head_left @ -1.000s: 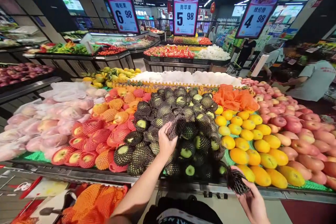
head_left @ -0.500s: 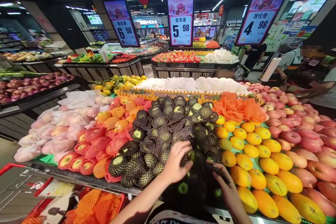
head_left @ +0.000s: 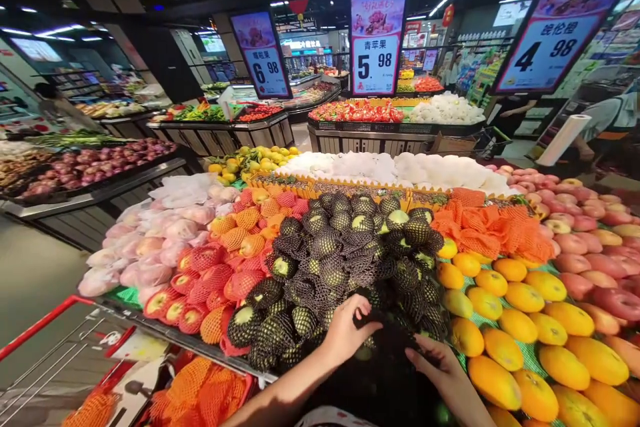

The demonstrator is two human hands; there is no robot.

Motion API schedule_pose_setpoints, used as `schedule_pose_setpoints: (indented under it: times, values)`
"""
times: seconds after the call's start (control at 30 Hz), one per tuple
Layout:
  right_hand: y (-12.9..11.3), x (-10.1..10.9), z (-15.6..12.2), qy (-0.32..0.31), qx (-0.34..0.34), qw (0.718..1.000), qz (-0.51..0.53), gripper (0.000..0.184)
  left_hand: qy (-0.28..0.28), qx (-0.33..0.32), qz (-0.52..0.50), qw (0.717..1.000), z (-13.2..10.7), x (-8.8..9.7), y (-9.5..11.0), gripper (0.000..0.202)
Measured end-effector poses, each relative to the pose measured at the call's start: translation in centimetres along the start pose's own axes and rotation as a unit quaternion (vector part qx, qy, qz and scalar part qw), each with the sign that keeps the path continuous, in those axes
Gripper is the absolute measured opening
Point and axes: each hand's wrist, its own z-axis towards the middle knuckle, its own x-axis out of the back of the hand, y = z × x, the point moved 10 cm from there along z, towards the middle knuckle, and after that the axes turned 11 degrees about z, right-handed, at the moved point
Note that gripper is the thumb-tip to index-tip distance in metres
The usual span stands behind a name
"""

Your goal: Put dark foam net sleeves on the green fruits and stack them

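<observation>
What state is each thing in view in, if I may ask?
Left hand: fingers curled, grip unclear
Right hand: fingers bent, grip unclear
Green fruit: piled, in black nets
Oranges: unwrapped, spread out
Red apples: unwrapped, piled
Pale fruit: in translucent wrap, piled
Loose orange nets: bunched up
Price screens: lit

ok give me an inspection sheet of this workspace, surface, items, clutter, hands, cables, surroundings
Surface: display stand, sloped, heaped with fruit
Job's things: black-netted fruit, piled mid-stand, green skin showing in places
Clutter: loose orange nets behind the yellow fruit; more nets in the cart
Hands: left hand and right hand both at the pile's near side, fingers bent; darkness hides whether either grips anything
Cables: nothing seen
Surroundings: three price screens overhead, other produce stands beyond
</observation>
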Motion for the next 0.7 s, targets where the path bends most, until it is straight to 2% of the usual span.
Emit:
schedule_pose_setpoints:
  times: [0.03, 0.1, 0.17, 0.23, 0.3, 0.33, 0.43, 0.5, 0.6, 0.7]
  values:
    - [0.3, 0.2, 0.3, 0.014, -0.009, 1.000, 0.007, 0.043, 0.021, -0.032, 0.009, 0.999, -0.1, 0.0, 0.4, 0.021]
    - [0.7, -0.3, 0.7, 0.016, -0.015, 1.000, 0.021, 0.044, 0.020, -0.113, 0.016, 0.993, -0.7, -1.0, 1.6, 0.021]
    - [0.6, -1.9, 0.9, -0.024, -0.007, 0.999, 0.029, 0.043, -0.022, -0.171, -0.003, 0.985, -1.5, -2.7, 2.3, 0.028]
    - [0.3, -3.8, 0.6, -0.072, 0.010, 0.997, 0.033, 0.039, -0.051, -0.184, -0.029, 0.981, -2.1, -3.6, 2.4, 0.044]
    - [-0.1, -4.8, 0.2, -0.095, 0.032, 0.995, 0.030, 0.035, -0.056, -0.165, -0.043, 0.984, -2.4, -3.4, 1.9, 0.044]
    - [-0.4, -4.7, 0.1, -0.082, 0.044, 0.995, 0.028, 0.034, -0.050, -0.147, -0.048, 0.987, -2.6, -2.9, 1.6, 0.041]
    - [-0.9, -3.0, -0.3, -0.026, 0.073, 0.997, 0.014, 0.036, -0.035, -0.062, -0.114, 0.991, -3.3, -1.4, -0.3, 0.044]
    - [-0.4, -2.2, -0.5, -0.033, 0.076, 0.997, 0.007, 0.036, -0.056, -0.007, -0.208, 0.976, -4.4, -1.7, -1.7, 0.050]
    - [2.5, -1.7, -0.8, -0.067, 0.045, 0.996, 0.024, 0.036, -0.116, 0.036, -0.311, 0.943, -6.5, -3.9, -3.0, 0.056]
    - [7.0, -1.4, -1.5, -0.041, -0.004, 0.994, 0.105, 0.045, -0.109, 0.060, -0.335, 0.934, -8.2, -5.3, -4.6, 0.054]
